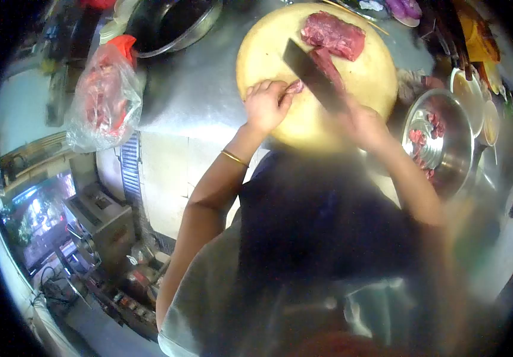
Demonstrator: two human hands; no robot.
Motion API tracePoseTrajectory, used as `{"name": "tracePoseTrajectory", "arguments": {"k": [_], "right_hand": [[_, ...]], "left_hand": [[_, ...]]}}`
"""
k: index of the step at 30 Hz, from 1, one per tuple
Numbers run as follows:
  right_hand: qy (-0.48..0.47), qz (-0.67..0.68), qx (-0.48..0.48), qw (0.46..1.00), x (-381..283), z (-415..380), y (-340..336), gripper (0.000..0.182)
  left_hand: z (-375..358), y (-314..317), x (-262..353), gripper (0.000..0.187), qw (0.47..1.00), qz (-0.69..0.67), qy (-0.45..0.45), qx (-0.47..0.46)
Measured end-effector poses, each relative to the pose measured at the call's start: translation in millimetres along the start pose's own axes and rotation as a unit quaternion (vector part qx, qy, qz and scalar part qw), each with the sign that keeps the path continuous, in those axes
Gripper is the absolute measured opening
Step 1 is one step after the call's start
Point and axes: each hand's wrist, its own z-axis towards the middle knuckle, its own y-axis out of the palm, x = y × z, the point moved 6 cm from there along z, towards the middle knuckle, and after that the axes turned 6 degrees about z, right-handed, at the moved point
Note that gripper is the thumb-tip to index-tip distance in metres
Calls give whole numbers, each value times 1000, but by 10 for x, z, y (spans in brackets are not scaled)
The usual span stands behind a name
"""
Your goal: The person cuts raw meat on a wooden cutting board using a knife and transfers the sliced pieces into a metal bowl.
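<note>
Meat strip [295, 87] lies on the round chopping board [268, 53], pinched in the curled fingers of the left hand [265, 106]. The right hand [363, 125], blurred, grips a cleaver [311, 74] just beside it. A bigger meat piece [334, 34] lies farther away.

Dark broad-bladed cleaver [307, 74] angled across round pale-yellow wooden chopping board [268, 53], blade edge on long red raw meat strip [326, 65]. Small pinkish meat piece [295, 87] just left of blade. Big raw red chunk [334, 34] at board's far side.
</note>
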Motion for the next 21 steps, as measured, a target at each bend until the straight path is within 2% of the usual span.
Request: {"name": "tracePoseTrajectory", "arguments": {"k": [2,5,9,15,17,21], "right_hand": [[48,12,-13,999,36,-176,-8,30],[-13,39,23,999,-121,-303,5,27],[-39,17,11,999,-316,-289,58,25],[-35,-37,15,999,-432,258,241,25],[-61,-23,38,997,-556,552,223,27],[-79,6,42,996,-514,585,218,31]], "left_hand": [[-15,2,26,22,1000,2,6,18],[31,29,41,14,999,5,-34,-6],[30,47,42,12,999,42,-11,-15],[30,71,55,16,997,68,16,-28],[26,79,67,18,997,70,25,-32],[-26,12,57,24,998,52,15,-28]]}}
